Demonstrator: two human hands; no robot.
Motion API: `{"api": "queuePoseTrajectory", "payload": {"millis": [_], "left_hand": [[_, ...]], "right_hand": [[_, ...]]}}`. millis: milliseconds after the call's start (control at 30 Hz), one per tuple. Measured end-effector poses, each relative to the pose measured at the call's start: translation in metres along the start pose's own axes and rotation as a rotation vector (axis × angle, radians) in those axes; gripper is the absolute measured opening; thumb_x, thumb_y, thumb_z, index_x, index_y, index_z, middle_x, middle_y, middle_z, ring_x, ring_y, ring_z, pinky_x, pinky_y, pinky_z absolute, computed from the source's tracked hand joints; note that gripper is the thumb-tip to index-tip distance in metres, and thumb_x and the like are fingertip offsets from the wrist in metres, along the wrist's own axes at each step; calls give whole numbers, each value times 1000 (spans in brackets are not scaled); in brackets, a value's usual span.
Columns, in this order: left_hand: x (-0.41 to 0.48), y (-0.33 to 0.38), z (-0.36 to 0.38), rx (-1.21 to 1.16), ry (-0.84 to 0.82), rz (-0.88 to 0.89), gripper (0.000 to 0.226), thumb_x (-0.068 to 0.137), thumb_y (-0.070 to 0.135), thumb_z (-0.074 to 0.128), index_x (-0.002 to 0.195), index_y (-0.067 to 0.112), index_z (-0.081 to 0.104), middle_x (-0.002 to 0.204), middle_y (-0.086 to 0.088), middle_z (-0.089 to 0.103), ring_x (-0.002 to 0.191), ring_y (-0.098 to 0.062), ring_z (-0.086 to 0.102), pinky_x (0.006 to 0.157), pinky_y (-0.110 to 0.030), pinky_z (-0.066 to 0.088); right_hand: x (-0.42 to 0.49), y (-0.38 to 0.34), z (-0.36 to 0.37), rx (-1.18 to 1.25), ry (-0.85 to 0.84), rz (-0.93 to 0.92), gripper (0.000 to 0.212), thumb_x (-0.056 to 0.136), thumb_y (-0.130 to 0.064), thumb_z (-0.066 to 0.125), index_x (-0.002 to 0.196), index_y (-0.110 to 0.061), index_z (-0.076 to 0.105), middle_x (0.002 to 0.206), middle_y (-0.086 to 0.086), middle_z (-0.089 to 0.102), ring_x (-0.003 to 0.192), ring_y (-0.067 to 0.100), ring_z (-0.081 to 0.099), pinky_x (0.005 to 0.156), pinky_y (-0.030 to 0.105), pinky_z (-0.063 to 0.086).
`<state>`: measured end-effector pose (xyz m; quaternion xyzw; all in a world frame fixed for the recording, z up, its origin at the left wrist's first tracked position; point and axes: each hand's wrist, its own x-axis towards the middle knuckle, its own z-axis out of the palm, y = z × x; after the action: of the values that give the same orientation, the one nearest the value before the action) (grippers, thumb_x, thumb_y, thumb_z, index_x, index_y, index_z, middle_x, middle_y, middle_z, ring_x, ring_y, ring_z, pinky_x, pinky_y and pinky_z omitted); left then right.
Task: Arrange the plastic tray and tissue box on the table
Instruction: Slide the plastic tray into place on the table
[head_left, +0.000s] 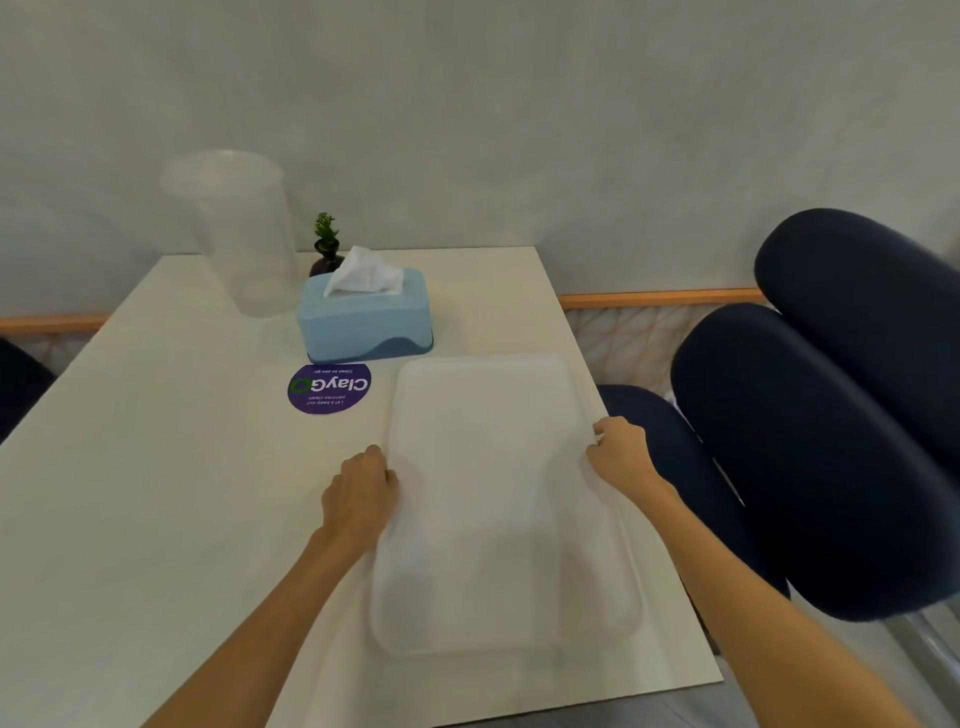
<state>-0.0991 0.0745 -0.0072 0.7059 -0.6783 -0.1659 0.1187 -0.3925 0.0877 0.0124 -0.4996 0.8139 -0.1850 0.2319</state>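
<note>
On the right half of the pale table (156, 467), seen from the head camera, the plastic tray (498, 499) lies flat with its long sides running away from the person, its right side close to the table's right edge. The left hand (361, 499) is curled closed on the tray's left rim about midway along, and the right hand (621, 457) is pinched closed on the right rim opposite it. The tissue box (366, 317), pale blue with a tissue standing out of its slot, sits just beyond the tray's far left corner, near but apart from it. A purple round sticker (329, 388) lies on the table between box and tray. Behind the box stands a small potted plant (326, 247), and to its left a clear plastic container (241, 228).

The tray looks thin, translucent and light, so it should lift or slide with little effort, though a sheet this wide will likely flex or twist if held at one side only; the two opposite mid-rim holds suit it well. Its smooth surface probably slips easily on the tabletop, and the nearness of the edge calls for care. The tissue box appears rigid and light; its short ends or its sides would be the natural places to grasp, keeping clear of the loose tissue.

This is the only view.
</note>
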Motion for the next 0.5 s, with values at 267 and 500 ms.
{"api": "queuePoseTrajectory", "payload": {"millis": [267, 500], "left_hand": [[10, 29, 10, 15, 18, -80, 15, 96, 15, 47, 100, 3, 55, 96, -14, 65, 71, -22, 52, 61, -32, 43], [10, 39, 17, 53, 55, -85, 15, 95, 14, 45, 100, 3, 53, 95, -15, 63, 78, -29, 60, 64, -37, 46]], "right_hand": [[35, 15, -8, 23, -48, -60, 17, 87, 2, 48, 89, 7, 64, 93, 19, 67, 65, 18, 51, 48, 19, 36], [49, 19, -7, 18, -38, -83, 19, 87, 4, 48, 101, 8, 60, 105, 22, 64, 77, 22, 52, 74, 38, 53]]}}
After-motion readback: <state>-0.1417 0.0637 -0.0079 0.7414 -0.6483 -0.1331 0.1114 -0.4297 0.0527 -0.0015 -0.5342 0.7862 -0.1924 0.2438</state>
